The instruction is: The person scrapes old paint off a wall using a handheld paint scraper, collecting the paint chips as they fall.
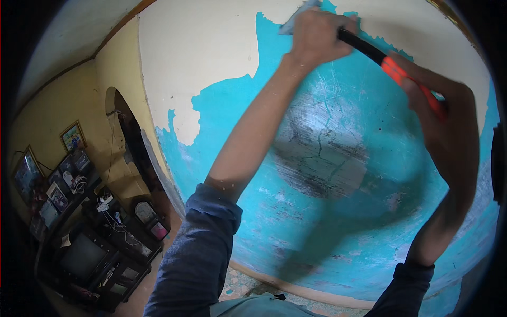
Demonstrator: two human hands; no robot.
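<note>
Both my hands are on one long-handled scraper, raised high against a wall of peeling paint. My left hand [321, 37] grips the black shaft [362, 47] close to the grey metal blade [295, 20], which lies at the edge of the cream paint [206, 43]. My right hand [443, 95] is closed around the orange grip [396, 71] at the lower end. Turquoise wall surface [233, 103] shows below the jagged cream edge. A bare grey, scratched and cracked patch [321, 158] lies in the wall's middle, under my hands.
At left stand a dark cabinet [130, 273] with a television [83, 253], white cables and framed pictures [73, 136]. An arched doorway [122, 115] opens in the yellow wall. Paint flakes [233, 273] lie on the floor at the wall's foot.
</note>
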